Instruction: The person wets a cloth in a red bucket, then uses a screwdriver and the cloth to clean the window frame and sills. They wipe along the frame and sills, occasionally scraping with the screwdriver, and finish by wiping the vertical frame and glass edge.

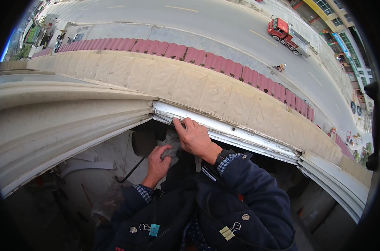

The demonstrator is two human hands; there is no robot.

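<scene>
My right hand (194,137) is at the left end of the white metal window sill track (227,127), its fingertips by the inner edge. A small dark object (181,125) shows between its thumb and fingers; most of it is hidden. Just below and to the left, my left hand (158,164) has its fingers curled around a crumpled grey cloth (175,141). The track's white surface is stained, with dirt along its outer edge.
A pale window frame (83,109) runs up on the left, and another frame section (337,185) stands at the right. Beyond the sill are a tiled ledge (190,81), red roofing (168,49) and a road with a red truck (282,29). A dark rod (132,172) lies indoors.
</scene>
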